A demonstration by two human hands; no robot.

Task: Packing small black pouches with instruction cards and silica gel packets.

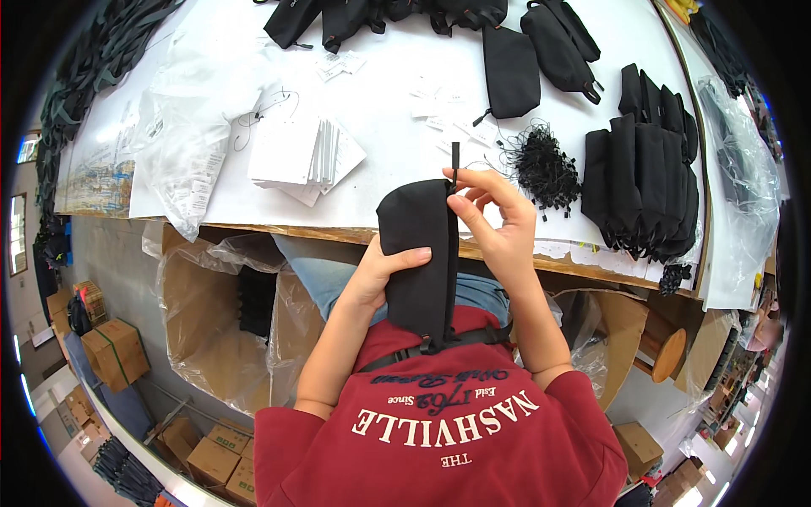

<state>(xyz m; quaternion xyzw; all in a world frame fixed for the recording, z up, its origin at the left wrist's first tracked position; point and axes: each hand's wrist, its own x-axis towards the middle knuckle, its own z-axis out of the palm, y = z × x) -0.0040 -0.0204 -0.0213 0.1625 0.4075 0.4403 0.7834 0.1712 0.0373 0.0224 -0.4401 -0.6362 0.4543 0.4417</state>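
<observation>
"Hands: holding what?"
"Left hand (370, 275) grips a black pouch (414, 220) at the dial's centre; right hand (505, 226) pinches its zip edge at the pouch's one o'clock, by the pull (456, 155)."
"Any writing?"
"White labels (438, 108) near twelve bear print too small to read."
"Further out?"
"White cards (287, 152) stacked between ten and eleven, black cords (542, 169) heaped at two. Red shirt (338, 465), six o'clock: upside-down white and dark lettering (439, 424)."
</observation>
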